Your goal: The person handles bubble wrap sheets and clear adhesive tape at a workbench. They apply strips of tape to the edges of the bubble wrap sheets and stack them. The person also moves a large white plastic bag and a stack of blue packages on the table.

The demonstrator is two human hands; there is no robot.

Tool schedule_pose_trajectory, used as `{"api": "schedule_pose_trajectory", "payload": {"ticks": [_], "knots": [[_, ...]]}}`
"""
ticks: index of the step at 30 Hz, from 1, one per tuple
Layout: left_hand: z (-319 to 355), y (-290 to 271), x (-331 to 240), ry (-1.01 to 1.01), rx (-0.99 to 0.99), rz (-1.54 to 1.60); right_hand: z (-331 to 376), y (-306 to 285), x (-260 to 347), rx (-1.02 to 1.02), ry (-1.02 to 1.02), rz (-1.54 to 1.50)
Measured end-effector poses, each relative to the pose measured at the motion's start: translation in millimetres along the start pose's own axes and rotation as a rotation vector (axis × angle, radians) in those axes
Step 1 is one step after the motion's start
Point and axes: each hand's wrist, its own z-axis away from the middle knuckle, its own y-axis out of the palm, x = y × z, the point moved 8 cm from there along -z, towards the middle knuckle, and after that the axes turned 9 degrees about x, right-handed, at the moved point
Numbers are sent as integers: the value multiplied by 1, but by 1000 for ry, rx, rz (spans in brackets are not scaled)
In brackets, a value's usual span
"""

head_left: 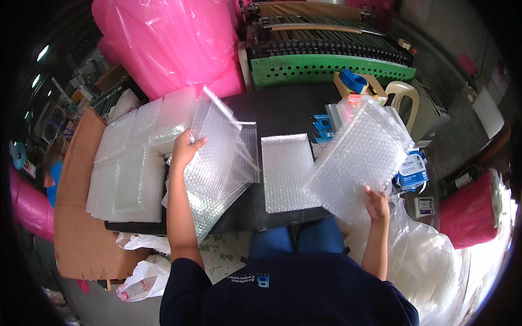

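Note:
My left hand (186, 149) grips several clear bubble-wrap pouches (213, 142) by their left edge, thumb on top, their upper ends fanned and tilted up. More bubble-wrap sheets (217, 209) lie under them and overhang the table's front edge. On the right, my right hand (376, 205) pinches the lower right edge of another bubble-wrap pouch (361, 155), raised at a slant; whether it is one or several layers I cannot tell. Between my hands a single bubble-wrap pouch (288, 173) lies flat on the black table (272, 111).
Stacked bubble-wrap pouches (125, 182) fill the table's left side beside a cardboard sheet (76, 217). Blue-and-white packs (412, 173) and a carton with blue tape (353, 81) stand right. Behind are a pink wrap roll (168, 43) and a green machine (331, 68). Plastic bags (418, 250) sit low right.

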Motion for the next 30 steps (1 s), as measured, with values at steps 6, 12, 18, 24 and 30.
{"api": "schedule_pose_trajectory", "payload": {"ticks": [6,12,18,24,30], "knots": [[66,39,-111,228,-11,463,-45,129,-42,392,194,-84],[65,98,-111,424,-75,677,-69,198,5,433,-172,228],[58,156,-87,388,91,702,-74,151,-14,501,-164,530],[78,218,-54,331,73,676,-66,118,-75,500,33,546],[79,229,-44,321,118,607,-71,109,-85,411,167,609]]}}
